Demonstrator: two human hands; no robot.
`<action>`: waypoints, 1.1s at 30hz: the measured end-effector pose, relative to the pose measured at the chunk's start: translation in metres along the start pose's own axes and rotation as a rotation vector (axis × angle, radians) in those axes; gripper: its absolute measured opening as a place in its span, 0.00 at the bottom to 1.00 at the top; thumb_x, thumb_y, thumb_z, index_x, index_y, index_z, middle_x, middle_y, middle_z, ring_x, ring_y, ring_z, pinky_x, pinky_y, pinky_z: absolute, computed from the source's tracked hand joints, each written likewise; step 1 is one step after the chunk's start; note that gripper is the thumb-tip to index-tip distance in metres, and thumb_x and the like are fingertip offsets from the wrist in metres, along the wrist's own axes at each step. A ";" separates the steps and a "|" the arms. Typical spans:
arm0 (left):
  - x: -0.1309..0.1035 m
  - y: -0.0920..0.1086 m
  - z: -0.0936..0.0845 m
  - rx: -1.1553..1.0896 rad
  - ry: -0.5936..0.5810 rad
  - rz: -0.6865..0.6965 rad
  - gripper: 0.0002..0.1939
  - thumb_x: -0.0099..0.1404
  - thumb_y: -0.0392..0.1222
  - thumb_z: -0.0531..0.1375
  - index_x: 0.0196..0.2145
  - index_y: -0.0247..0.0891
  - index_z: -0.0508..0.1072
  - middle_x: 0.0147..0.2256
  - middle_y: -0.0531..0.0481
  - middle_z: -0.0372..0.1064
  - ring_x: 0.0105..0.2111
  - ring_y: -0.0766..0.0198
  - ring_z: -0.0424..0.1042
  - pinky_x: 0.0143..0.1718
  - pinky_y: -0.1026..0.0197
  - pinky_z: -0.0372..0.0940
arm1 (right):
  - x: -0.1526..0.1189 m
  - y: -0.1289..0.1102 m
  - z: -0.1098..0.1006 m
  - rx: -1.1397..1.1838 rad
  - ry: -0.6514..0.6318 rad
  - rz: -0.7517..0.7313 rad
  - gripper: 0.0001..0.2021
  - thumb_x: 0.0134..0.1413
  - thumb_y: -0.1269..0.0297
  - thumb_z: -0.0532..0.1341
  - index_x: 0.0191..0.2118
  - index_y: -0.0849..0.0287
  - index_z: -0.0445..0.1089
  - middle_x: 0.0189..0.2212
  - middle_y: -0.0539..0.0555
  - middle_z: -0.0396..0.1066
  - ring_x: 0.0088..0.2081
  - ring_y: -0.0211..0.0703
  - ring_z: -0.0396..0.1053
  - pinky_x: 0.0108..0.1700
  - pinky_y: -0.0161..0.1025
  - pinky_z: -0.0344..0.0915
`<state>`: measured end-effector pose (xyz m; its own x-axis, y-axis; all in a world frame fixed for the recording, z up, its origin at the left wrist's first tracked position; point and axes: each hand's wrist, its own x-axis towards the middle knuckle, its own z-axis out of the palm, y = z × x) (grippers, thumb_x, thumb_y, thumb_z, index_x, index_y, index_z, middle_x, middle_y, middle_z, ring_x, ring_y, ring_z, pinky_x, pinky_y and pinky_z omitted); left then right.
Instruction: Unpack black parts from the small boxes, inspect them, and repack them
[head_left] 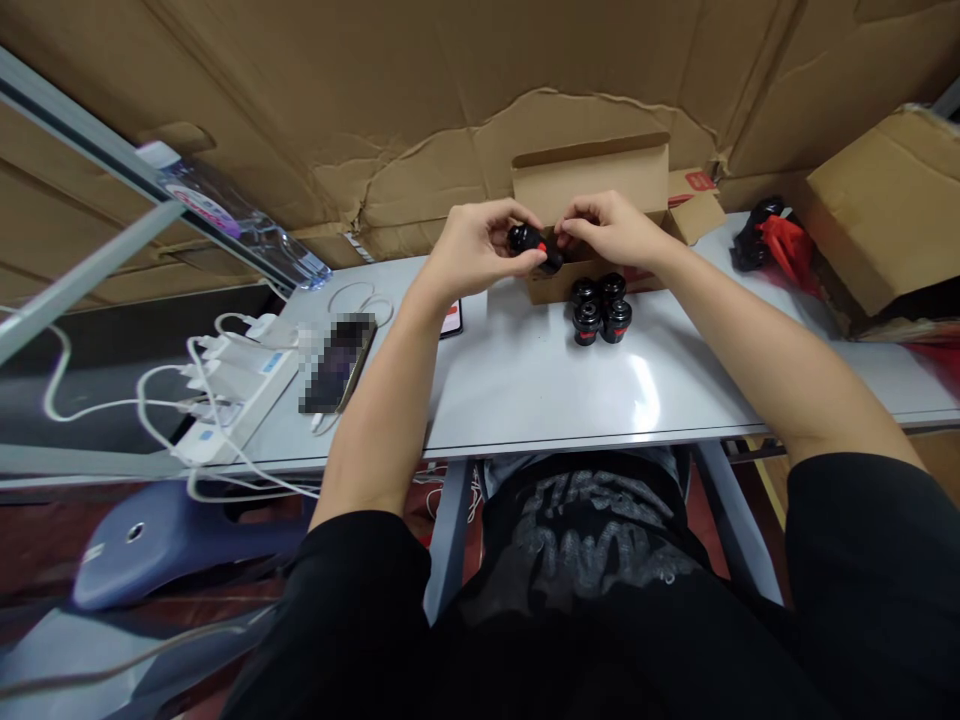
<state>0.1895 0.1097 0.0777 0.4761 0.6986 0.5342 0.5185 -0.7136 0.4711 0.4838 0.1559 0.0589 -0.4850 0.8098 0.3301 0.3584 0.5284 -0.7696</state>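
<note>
My left hand (490,242) grips a small glossy black cylindrical part with a red mark (531,241) between thumb and fingers, tilted in front of an open cardboard box (551,289). Close on its right, my right hand (609,224) is curled with the thumb and fingertips together above the box. Whatever those fingertips hold, if anything, is hidden. Several similar black parts with red bands (600,310) stand in a tight cluster on the white table (517,390), just in front of the box. The inside of the box is mostly hidden by my hands.
A power strip (240,405) with white cables and a phone (341,362) lie at the left. Another phone (452,318) is partly behind my left forearm. A plastic bottle (232,215) leans by the frame. Black and red bags (784,245) and a carton (889,205) sit right.
</note>
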 end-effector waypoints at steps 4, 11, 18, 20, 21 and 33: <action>0.008 -0.027 0.014 -0.101 0.109 -0.040 0.37 0.79 0.84 0.68 0.63 0.50 0.80 0.47 0.42 0.81 0.46 0.47 0.89 0.53 0.41 0.87 | -0.002 -0.006 -0.001 0.040 -0.049 -0.007 0.41 0.62 0.06 0.67 0.44 0.43 0.79 0.48 0.59 0.90 0.53 0.67 0.86 0.66 0.68 0.85; 0.009 -0.040 0.037 -0.038 0.200 -0.022 0.45 0.80 0.94 0.54 0.63 0.52 0.76 0.48 0.43 0.80 0.47 0.48 0.86 0.56 0.41 0.84 | -0.003 -0.011 -0.002 0.022 -0.011 -0.057 0.48 0.63 0.00 0.59 0.44 0.45 0.80 0.43 0.57 0.87 0.49 0.63 0.84 0.60 0.62 0.84; 0.008 -0.031 0.068 0.036 0.124 0.200 0.40 0.90 0.83 0.51 0.71 0.46 0.73 0.62 0.36 0.82 0.64 0.42 0.86 0.75 0.38 0.78 | -0.008 -0.015 -0.007 -0.031 0.008 -0.125 0.41 0.74 0.13 0.66 0.30 0.48 0.67 0.27 0.51 0.58 0.34 0.49 0.57 0.39 0.51 0.64; 0.008 -0.033 0.072 0.048 0.129 0.225 0.39 0.91 0.81 0.50 0.73 0.47 0.72 0.66 0.34 0.81 0.68 0.39 0.85 0.77 0.37 0.77 | -0.009 -0.015 -0.008 -0.012 0.038 -0.136 0.39 0.75 0.15 0.67 0.31 0.47 0.68 0.28 0.50 0.59 0.35 0.49 0.55 0.41 0.51 0.61; 0.008 -0.034 0.074 0.052 0.137 0.231 0.38 0.91 0.80 0.50 0.74 0.48 0.72 0.67 0.34 0.80 0.69 0.39 0.84 0.78 0.36 0.77 | -0.009 -0.014 -0.008 -0.003 0.048 -0.141 0.39 0.76 0.16 0.67 0.31 0.47 0.69 0.29 0.50 0.60 0.36 0.49 0.55 0.42 0.51 0.60; 0.011 -0.031 0.071 -0.027 0.270 0.057 0.27 0.92 0.74 0.58 0.66 0.52 0.75 0.57 0.43 0.81 0.60 0.46 0.85 0.68 0.41 0.80 | -0.007 -0.011 -0.008 0.142 0.028 -0.045 0.22 0.79 0.35 0.79 0.42 0.48 0.83 0.38 0.56 0.85 0.42 0.52 0.79 0.55 0.55 0.76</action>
<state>0.2293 0.1429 0.0187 0.2953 0.6203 0.7267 0.4754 -0.7551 0.4514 0.4898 0.1469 0.0694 -0.4752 0.7939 0.3794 0.2192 0.5244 -0.8228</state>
